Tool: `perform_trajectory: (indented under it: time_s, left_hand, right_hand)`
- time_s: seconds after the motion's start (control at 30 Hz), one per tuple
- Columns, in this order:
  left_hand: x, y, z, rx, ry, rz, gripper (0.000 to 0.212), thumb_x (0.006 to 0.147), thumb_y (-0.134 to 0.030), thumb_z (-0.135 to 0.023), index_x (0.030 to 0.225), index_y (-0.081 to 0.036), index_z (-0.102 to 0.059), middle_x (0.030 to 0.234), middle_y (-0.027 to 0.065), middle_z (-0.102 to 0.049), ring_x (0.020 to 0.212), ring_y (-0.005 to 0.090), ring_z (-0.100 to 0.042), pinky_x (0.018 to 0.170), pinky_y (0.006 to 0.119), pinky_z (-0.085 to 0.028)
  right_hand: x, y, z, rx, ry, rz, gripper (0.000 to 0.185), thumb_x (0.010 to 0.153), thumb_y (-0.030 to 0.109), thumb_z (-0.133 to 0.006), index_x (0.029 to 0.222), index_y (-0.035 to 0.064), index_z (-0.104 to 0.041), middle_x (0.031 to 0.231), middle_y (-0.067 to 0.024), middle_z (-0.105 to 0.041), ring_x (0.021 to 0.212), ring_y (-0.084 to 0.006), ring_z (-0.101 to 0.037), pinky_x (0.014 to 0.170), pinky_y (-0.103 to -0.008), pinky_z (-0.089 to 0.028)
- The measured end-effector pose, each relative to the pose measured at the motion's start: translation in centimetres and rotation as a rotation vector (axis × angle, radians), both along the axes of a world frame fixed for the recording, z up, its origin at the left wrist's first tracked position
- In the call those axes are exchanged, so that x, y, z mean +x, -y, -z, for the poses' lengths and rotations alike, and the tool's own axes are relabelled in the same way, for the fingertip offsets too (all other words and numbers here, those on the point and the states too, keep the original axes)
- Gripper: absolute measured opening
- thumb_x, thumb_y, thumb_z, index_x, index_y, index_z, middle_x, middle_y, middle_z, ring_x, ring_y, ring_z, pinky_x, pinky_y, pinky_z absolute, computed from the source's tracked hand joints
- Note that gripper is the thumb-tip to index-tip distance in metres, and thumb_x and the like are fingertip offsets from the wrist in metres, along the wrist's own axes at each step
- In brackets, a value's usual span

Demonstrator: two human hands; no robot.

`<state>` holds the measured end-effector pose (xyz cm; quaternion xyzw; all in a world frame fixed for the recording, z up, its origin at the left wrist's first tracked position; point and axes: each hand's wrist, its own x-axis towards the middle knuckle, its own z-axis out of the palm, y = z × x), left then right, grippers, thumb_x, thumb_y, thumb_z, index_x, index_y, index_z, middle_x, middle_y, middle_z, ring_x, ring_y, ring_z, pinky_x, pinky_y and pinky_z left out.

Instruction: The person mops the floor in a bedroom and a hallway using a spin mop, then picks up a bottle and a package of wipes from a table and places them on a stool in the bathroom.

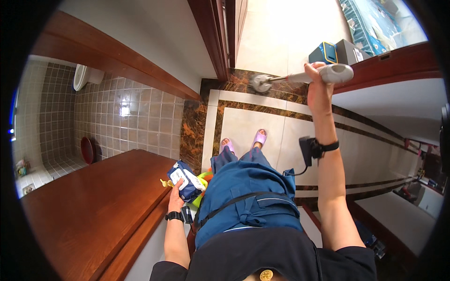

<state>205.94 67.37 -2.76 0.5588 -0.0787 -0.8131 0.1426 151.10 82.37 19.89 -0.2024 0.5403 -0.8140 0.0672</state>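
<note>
Raised ahead of me at the upper right, my right hand (319, 79) grips the light grey handle of a long-handled mop (318, 74). Its round grey head (261, 83) is over the dark marbled threshold; whether it touches the floor I cannot tell. At the lower left, my left hand (177, 195) holds a dark blue and white soft pack of wipes (184, 181). Something yellow-green and orange (202, 179), partly hidden by the pack, is beside my hip, and small yellow pieces stick out by my fingers.
A brown wooden door (102, 196) stands at my left, beside a tiled bathroom with a toilet (81, 77) and a red basin (87, 150). Beyond the threshold, a blue box-like item (318, 54) and a grey box (346, 51) sit by a bed with a patterned blue cover (369, 26).
</note>
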Motion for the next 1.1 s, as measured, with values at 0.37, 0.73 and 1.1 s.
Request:
perform_trajectory:
  time_s: [0.37, 0.73, 1.1]
  left_hand:
    - [-0.3, -3.8, 2.1, -0.079, -0.015, 0.004, 0.046, 0.078, -0.011, -0.075, 0.119, 0.000, -0.058, 0.114, 0.0139, -0.066, 0.101, 0.0289, -0.064, 0.094, 0.042, -0.051]
    - [-1.9, -0.8, 1.0, -0.072, -0.092, 0.029, 0.049, 0.078, -0.012, -0.076, 0.122, -0.001, -0.056, 0.115, 0.0130, -0.065, 0.104, 0.0273, -0.064, 0.096, 0.041, -0.051]
    - [-3.8, 1.5, 2.3, -0.034, -0.069, 0.067, 0.046, 0.078, -0.010, -0.076, 0.120, -0.003, -0.058, 0.113, 0.0111, -0.066, 0.102, 0.0259, -0.065, 0.094, 0.042, -0.051]
  right_hand:
    - [6.4, 0.9, 7.2, 0.089, -0.032, -0.530, 0.014, 0.079, 0.012, -0.067, 0.079, 0.0097, -0.053, 0.085, -0.0031, -0.054, 0.092, -0.0175, -0.054, 0.091, -0.0366, -0.042]
    - [6.9, -5.2, -0.3, 0.434, -0.103, -0.645, 0.011, 0.079, 0.008, -0.067, 0.085, 0.0076, -0.058, 0.090, -0.0036, -0.059, 0.096, -0.0172, -0.058, 0.087, -0.0323, -0.046]
    - [6.1, -22.9, -7.5, 0.803, 0.399, -0.445, 0.058, 0.080, 0.022, -0.072, 0.131, 0.0020, -0.052, 0.136, -0.0207, -0.049, 0.103, -0.0299, -0.065, 0.062, -0.0339, -0.062]
